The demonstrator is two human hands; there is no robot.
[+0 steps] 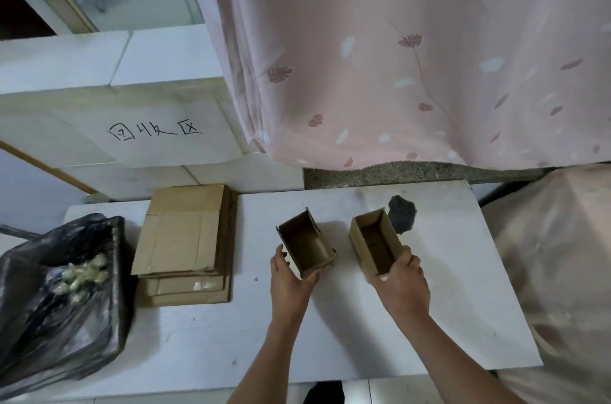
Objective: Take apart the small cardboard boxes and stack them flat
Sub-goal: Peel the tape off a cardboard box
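Cardboard everywhere on this white counter, and both hands are busy. The left hand has its grip curled round the near end of the left box, thumb up along the box's left wall, fingers tucked beneath the near corner. That box sits tilted, its open top turned toward the camera, its near wall bowed outward, a small flap poking up at the far edge. The right hand grips the near end of the right box, thumb hooked over the near rim at the right corner, fingers wrapped under the base. This one keeps its neat rectangular shape, open top up, long axis running away from the person. The two boxes lie side by side with a clear gap between them, each reaching forward from its hand; whether their far ends touch the counter or hang just above it is hard to say from this angle.

Off to the left, well apart from the hands, the flat stack of flattened cardboard rests on the counter, its top sheet skewed slightly over those below. Just left of that sits a black bin bag, open, with pale scraps inside. Beyond the right box, a dark patch marks the counter. Behind it all hangs a pink curtain with a leaf print.
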